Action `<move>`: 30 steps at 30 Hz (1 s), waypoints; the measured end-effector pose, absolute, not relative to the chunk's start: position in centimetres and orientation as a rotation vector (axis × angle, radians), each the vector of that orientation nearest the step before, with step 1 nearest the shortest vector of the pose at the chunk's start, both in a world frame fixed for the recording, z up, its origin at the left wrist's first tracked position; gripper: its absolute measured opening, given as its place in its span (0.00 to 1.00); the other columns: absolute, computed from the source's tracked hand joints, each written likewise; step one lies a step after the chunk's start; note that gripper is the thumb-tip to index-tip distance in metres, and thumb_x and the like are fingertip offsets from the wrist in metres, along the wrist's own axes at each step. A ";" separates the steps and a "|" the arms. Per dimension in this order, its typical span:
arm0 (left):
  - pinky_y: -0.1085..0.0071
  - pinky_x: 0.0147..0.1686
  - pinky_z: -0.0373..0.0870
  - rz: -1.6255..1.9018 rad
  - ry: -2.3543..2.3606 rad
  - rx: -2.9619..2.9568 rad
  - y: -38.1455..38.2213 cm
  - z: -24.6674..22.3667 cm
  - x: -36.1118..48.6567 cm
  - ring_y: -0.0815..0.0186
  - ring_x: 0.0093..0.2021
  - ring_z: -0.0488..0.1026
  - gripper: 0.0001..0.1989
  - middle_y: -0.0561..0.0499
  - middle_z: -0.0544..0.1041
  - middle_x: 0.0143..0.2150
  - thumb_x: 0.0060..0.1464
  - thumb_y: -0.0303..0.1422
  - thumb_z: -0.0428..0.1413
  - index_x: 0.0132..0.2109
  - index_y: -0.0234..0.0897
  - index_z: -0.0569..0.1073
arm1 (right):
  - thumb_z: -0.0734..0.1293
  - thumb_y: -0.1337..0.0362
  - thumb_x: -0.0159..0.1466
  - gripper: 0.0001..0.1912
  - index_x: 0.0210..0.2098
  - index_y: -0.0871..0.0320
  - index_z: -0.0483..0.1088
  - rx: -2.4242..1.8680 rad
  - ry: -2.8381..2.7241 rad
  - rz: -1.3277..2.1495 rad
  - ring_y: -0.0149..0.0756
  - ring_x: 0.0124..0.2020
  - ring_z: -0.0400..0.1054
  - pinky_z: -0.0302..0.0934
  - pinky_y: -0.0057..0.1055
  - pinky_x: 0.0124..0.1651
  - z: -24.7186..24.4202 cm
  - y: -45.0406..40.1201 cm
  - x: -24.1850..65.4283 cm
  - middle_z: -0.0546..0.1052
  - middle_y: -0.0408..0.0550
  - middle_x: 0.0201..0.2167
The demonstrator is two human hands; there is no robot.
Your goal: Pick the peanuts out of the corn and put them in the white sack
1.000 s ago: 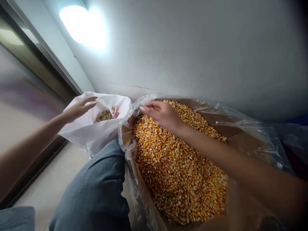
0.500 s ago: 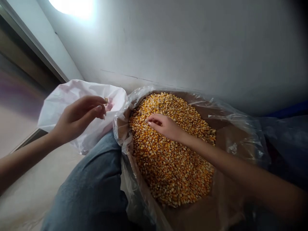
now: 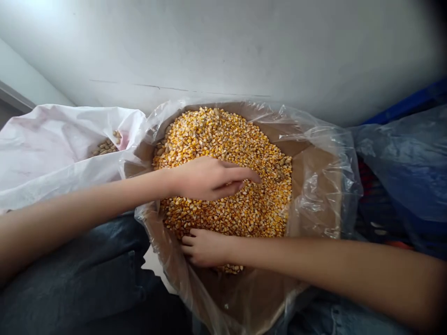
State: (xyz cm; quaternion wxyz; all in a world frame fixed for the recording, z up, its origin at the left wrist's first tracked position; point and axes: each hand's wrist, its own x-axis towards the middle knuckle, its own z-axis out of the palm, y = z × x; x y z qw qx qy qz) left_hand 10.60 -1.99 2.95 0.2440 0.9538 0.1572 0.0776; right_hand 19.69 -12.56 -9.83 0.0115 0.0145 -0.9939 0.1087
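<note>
A large heap of yellow corn kernels point(image 3: 226, 135) fills the middle of a cardboard box point(image 3: 316, 186) lined with clear plastic. Over the heap's centre, my left hand point(image 3: 213, 179) reaches to the right, palm down, fingers apart and the index finger stretched out; nothing shows in it. Lower down, at the near edge of the corn, my right hand point(image 3: 206, 246) rests with its fingers spread and their tips among the kernels.
To the left lies a white sack point(image 3: 70, 139) with some pale nuts or pods point(image 3: 106, 146) inside. Behind the box stands a white wall point(image 3: 223, 51). A blue crate edge point(image 3: 405, 102) and plastic sheeting are at the right. My legs are in front.
My left hand has moved right, from above the white sack to over the corn. My right hand has come nearer, to the heap's front edge. The view has shifted right.
</note>
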 end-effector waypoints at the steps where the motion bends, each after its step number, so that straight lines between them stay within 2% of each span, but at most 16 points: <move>1: 0.74 0.35 0.65 0.214 0.397 2.589 -2.3 2.3 11.3 0.70 0.34 0.71 0.17 0.48 0.72 0.44 0.55 0.30 0.41 0.51 0.39 0.61 | 0.60 0.66 0.57 0.09 0.23 0.59 0.70 0.044 -3.086 0.332 0.37 0.37 0.58 0.51 0.33 0.32 -10.2 -12.5 19.6 0.69 0.50 0.36; 6: 0.75 0.34 0.65 0.095 0.327 2.499 -3.8 -0.6 11.7 0.70 0.33 0.71 0.16 0.48 0.73 0.41 0.55 0.29 0.42 0.50 0.37 0.63 | 0.58 0.66 0.58 0.09 0.29 0.60 0.69 -0.055 -3.002 0.246 0.38 0.42 0.57 0.51 0.35 0.37 -11.3 -12.4 20.5 0.67 0.51 0.44; 10: 0.76 0.36 0.64 0.061 0.392 2.364 -4.0 -1.5 11.2 0.71 0.35 0.70 0.16 0.49 0.72 0.44 0.55 0.27 0.42 0.50 0.36 0.63 | 0.55 0.68 0.60 0.11 0.35 0.63 0.68 -0.150 -2.976 0.264 0.35 0.38 0.59 0.52 0.33 0.35 -12.1 -13.1 20.0 0.69 0.51 0.39; 14: 0.77 0.34 0.64 0.016 0.441 2.293 -3.9 -1.6 11.0 0.72 0.32 0.70 0.15 0.50 0.72 0.42 0.54 0.27 0.43 0.49 0.35 0.64 | 0.55 0.67 0.60 0.12 0.35 0.64 0.68 -0.299 -3.000 0.257 0.36 0.34 0.60 0.52 0.33 0.31 -12.7 -14.4 19.0 0.70 0.52 0.36; 18: 0.77 0.35 0.63 0.025 0.442 2.245 -3.8 -1.8 11.0 0.72 0.33 0.69 0.14 0.50 0.72 0.42 0.54 0.27 0.43 0.48 0.35 0.64 | 0.55 0.66 0.60 0.12 0.36 0.64 0.68 -0.411 -2.975 0.198 0.37 0.34 0.61 0.53 0.35 0.32 -12.8 -15.0 18.5 0.69 0.54 0.40; 24: 0.77 0.34 0.63 0.014 0.451 2.223 -3.6 -2.2 11.1 0.73 0.32 0.69 0.14 0.51 0.73 0.40 0.54 0.27 0.43 0.47 0.36 0.65 | 0.58 0.68 0.59 0.09 0.31 0.61 0.69 -0.516 -3.071 0.321 0.34 0.30 0.62 0.53 0.34 0.30 -12.1 -14.7 18.0 0.71 0.51 0.35; 30: 0.77 0.36 0.63 0.025 0.436 2.242 -3.5 -2.5 10.9 0.73 0.35 0.69 0.14 0.49 0.72 0.42 0.55 0.28 0.43 0.47 0.34 0.65 | 0.59 0.65 0.59 0.10 0.29 0.59 0.70 -0.462 -3.032 0.302 0.37 0.36 0.61 0.54 0.36 0.34 -12.6 -14.8 18.7 0.70 0.49 0.41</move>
